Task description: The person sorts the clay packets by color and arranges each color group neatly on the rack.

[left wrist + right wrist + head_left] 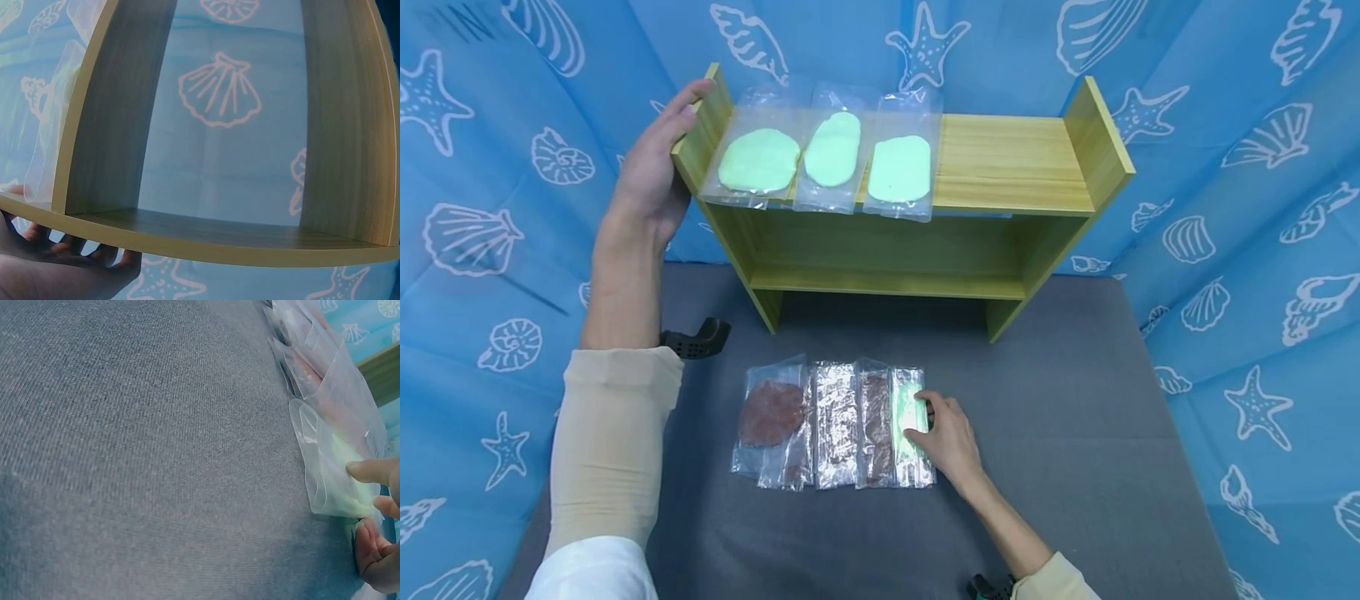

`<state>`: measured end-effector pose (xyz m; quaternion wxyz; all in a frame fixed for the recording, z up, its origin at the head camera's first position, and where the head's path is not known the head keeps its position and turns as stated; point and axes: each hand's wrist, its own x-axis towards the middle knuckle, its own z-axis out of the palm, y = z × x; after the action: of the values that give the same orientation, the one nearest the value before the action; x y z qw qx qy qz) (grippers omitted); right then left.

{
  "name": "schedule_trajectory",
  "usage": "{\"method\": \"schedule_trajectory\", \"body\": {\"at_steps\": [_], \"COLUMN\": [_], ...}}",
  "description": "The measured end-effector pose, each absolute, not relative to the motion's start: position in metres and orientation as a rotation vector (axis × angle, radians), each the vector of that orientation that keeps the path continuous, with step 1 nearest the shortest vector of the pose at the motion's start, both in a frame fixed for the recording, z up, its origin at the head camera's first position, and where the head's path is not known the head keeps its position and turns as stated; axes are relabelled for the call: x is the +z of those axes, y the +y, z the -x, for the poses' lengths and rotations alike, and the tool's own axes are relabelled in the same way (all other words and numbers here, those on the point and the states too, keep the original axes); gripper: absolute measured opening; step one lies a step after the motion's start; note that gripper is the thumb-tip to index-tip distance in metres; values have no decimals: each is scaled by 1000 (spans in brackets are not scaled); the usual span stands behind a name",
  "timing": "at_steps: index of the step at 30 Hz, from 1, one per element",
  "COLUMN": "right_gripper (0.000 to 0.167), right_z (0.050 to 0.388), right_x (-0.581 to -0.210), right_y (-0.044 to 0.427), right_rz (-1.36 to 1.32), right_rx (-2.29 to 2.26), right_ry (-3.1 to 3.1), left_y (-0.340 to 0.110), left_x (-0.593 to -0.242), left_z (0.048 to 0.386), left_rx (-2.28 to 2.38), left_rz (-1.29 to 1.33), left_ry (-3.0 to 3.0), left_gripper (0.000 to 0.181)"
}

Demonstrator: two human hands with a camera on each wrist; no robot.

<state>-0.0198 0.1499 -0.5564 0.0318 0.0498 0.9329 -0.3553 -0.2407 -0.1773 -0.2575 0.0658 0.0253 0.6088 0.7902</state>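
Observation:
My left hand (655,171) grips the upper left side panel of a two-tier wooden shelf (1007,158); in the left wrist view its fingers lie along the outer face. On the top tier, three clear bags with flat pale green slabs, the left (760,160), the middle (832,150) and the right (900,169), stand leaning in a row. My right hand (951,442) pinches the edge of a clear bag with a pale green filling (907,417), at the right end of a row on the table. Its fingertips (356,469) touch the plastic.
Left of the held bag lie overlapping clear bags, among them a brown one (875,425), a shiny one (836,425) and one with a round brown slab (771,414). A grey cloth covers the table (1075,433). Blue shell-print curtains (1247,250) surround it.

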Motion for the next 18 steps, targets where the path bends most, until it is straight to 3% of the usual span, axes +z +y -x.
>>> {"method": "schedule_trajectory", "body": {"at_steps": [11, 18], "right_gripper": [59, 41], "right_z": [25, 29], "right_x": [-557, -557], "right_y": [158, 170], "right_rz": [-142, -156], "right_rx": [-1190, -1376], "right_ry": [2820, 2674], "left_y": [-178, -177], "left_x": [-258, -258], "left_z": [241, 241], "left_rx": [2399, 2408], "left_rz": [-85, -82], "left_ry": [1807, 1799], "left_gripper": [38, 37]}}
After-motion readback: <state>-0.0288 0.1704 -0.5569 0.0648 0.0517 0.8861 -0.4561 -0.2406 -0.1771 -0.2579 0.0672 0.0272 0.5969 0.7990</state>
